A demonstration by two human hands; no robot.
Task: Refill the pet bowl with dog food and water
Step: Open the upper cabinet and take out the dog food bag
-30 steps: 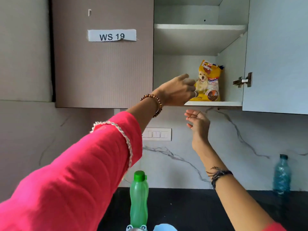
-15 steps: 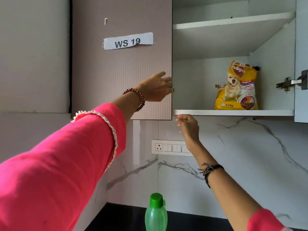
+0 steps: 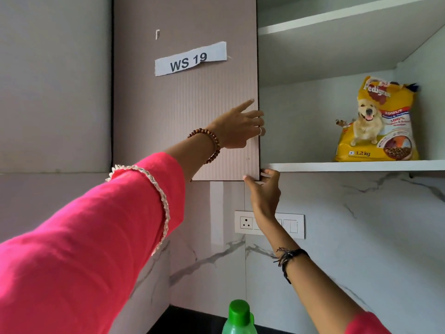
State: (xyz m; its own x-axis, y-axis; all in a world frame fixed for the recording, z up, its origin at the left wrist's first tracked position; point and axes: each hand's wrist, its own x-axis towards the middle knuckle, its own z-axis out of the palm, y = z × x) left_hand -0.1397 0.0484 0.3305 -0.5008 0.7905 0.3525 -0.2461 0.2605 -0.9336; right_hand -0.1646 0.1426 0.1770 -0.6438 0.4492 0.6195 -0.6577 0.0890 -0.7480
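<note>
A yellow dog food bag [image 3: 376, 121] with a dog picture stands upright on the lower shelf [image 3: 337, 166] of the open wall cabinet, at the right. My left hand [image 3: 238, 127] lies on the right edge of the closed cabinet door [image 3: 192, 112] labelled "WS 19", its fingers curled round the edge and the index finger stretched out. My right hand [image 3: 265, 189] pinches the door's bottom right corner from below. Both hands are well left of the bag. A green-capped bottle [image 3: 239, 318] pokes up at the bottom edge. No pet bowl is in view.
A white upper shelf [image 3: 349, 22] spans the cabinet above the bag. A switch and socket panel [image 3: 292, 225] sits on the marble wall behind my right wrist. A strip of black counter [image 3: 183, 321] shows at the bottom.
My left hand has drawn back from near the bag to the left door's edge. My right hand has risen to the door's bottom corner. The view has swung left and upward.
</note>
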